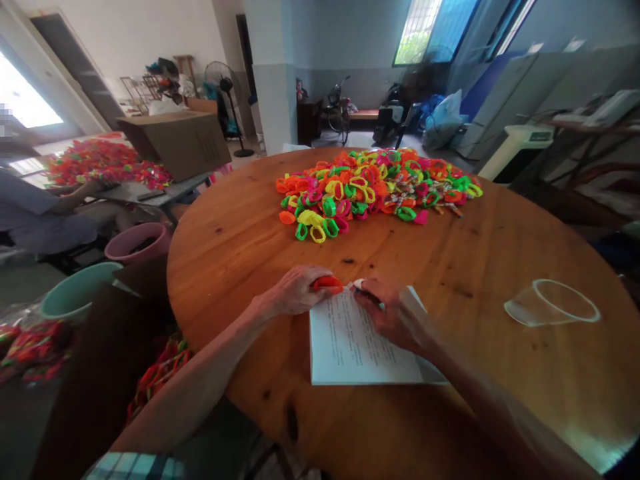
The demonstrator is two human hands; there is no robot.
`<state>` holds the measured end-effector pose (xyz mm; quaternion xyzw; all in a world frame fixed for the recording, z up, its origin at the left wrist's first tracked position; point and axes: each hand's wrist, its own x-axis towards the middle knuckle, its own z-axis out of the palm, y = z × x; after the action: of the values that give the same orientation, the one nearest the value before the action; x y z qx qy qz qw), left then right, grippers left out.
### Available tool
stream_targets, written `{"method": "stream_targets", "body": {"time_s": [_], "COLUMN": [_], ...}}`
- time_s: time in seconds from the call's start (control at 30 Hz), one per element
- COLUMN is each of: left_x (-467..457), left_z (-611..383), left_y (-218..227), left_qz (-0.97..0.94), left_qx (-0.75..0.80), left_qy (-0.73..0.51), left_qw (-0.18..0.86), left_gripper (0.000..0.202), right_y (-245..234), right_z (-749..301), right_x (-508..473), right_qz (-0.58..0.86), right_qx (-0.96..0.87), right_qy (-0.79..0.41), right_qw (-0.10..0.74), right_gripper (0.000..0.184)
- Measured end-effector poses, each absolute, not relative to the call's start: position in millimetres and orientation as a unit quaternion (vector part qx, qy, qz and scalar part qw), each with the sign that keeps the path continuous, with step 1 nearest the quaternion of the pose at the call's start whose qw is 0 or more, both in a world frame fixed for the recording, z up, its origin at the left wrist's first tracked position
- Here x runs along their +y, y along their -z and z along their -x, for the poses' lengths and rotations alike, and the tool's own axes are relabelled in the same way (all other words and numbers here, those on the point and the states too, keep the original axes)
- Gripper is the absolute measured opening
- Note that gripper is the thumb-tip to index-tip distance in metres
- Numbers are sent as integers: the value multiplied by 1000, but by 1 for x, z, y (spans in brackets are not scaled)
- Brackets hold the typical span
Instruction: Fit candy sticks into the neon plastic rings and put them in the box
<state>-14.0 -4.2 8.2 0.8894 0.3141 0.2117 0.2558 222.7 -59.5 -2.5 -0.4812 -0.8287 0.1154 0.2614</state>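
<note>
My left hand (299, 289) is closed around an orange plastic ring (327, 285) at the top edge of a white printed sheet (357, 347) that lies on the round wooden table (240, 247). My right hand (395, 313) rests on the sheet, its fingers pinched on a small pale piece (358, 285) right beside the orange ring. A heap of bright plastic rings (375, 187) in orange, yellow, green and pink lies at the far side of the table, well beyond both hands.
A clear plastic cup (553, 303) lies on its side at the right of the table. Left of the table stand a teal tub (75, 293), a pink tub (137, 243) and a cardboard box (180, 140). Another person (45, 213) sits at a far table heaped with rings.
</note>
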Motion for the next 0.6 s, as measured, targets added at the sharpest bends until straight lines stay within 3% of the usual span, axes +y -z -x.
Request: {"method": "stream_targets", "body": {"time_s": [0.37, 0.6], "left_x": [-5, -5], "left_z": [14, 13], "left_y": [-4, -5], "left_qz": [-903, -901], "left_qx": [300, 310], "left_qy": [-218, -218], "left_qw": [216, 210], "left_gripper": [20, 20], "right_y": [12, 18], "right_z": [-211, -205], "right_x": [-67, -72], "right_qz": [458, 444], "right_qx": [-828, -856], "right_qy": [-109, 14], "right_qw": [307, 262], "right_gripper": [20, 17]}}
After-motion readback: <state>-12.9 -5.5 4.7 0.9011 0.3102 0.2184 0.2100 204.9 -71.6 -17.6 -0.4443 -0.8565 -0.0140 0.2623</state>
